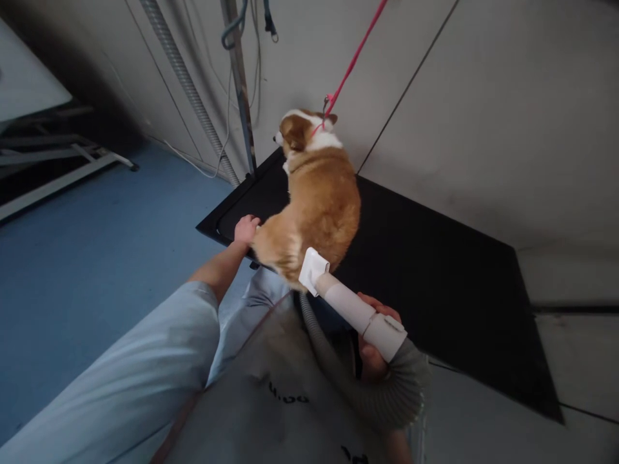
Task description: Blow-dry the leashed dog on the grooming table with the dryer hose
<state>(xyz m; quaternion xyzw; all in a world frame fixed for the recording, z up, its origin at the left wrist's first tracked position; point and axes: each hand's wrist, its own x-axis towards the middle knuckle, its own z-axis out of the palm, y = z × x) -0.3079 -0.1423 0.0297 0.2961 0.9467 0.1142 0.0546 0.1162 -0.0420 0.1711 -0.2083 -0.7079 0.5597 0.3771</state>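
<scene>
Nozzle [345,303] fills curled right hand [373,362]; left [246,229] clasps dog [326,196].

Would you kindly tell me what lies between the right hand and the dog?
In the head view, the white nozzle held by the right hand extends toward the dog.

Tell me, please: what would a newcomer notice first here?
The brown-and-white dog on the black table probably stands out first. Next comes the white nozzle in the right hand, at the dog's rear. A pink leash runs from the dog's neck to the top edge.
</scene>
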